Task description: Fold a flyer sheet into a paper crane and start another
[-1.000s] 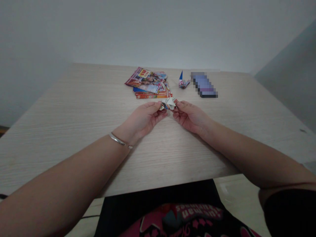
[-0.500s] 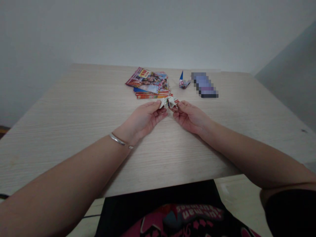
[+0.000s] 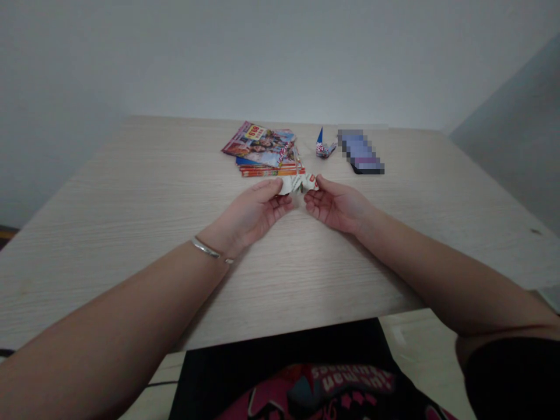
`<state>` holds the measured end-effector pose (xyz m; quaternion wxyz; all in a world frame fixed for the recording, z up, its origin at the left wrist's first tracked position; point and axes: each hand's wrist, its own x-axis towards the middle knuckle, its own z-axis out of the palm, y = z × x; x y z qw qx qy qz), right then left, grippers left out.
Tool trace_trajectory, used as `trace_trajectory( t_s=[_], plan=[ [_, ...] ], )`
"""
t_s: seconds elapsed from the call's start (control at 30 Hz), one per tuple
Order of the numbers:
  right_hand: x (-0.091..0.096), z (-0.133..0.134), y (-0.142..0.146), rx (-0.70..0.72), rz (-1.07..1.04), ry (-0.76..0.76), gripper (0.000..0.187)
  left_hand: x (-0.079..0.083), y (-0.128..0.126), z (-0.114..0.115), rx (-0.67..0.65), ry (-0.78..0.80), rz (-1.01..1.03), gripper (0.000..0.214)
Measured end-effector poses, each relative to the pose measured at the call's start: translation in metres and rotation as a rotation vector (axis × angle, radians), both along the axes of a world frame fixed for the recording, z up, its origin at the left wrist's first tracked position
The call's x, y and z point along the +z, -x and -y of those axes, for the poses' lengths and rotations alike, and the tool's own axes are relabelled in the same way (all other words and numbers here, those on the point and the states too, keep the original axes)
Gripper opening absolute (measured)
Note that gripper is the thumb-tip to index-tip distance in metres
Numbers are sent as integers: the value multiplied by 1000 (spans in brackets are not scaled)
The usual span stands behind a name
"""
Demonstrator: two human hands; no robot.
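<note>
The folded paper (image 3: 297,184) sits just above the middle of the frame, a small, creased piece, mostly off-white, with red print near its right end and darker folds at its centre. The left hand (image 3: 262,214) pinches its left end between thumb and fingers, and the right hand (image 3: 336,205) grips the right end the same way; the hands are apart, with the paper bridging the gap. Its long axis runs left to right, almost level across the frame, one end pointing to each hand; which end is its front, I cannot tell. Beneath is a pale wood-grain table (image 3: 131,198), filling the middle of the frame and narrowing towards a plain grey-white wall (image 3: 280,58) across the top. On the table, at upper centre, colourful leaflets (image 3: 261,144) lie in a loose pile just beyond the paper; right of them stand a small paper figure (image 3: 324,150) with a blue tip pointing up and, near it, a blurred-out phone (image 3: 362,153). A silver bracelet (image 3: 205,248) circles the left wrist.
</note>
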<state>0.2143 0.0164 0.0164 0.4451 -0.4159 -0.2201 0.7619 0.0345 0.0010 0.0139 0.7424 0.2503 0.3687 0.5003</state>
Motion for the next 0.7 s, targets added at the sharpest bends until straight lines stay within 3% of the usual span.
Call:
trace_trajectory(
  t_s=[0.47, 0.7],
  plan=[
    [4, 0, -4, -36, -87, 46, 35, 11, -3, -1, 91, 105, 17, 30],
    [4, -1, -6, -114, -122, 45, 42, 9, -2, 0, 48, 93, -11, 30]
  ],
)
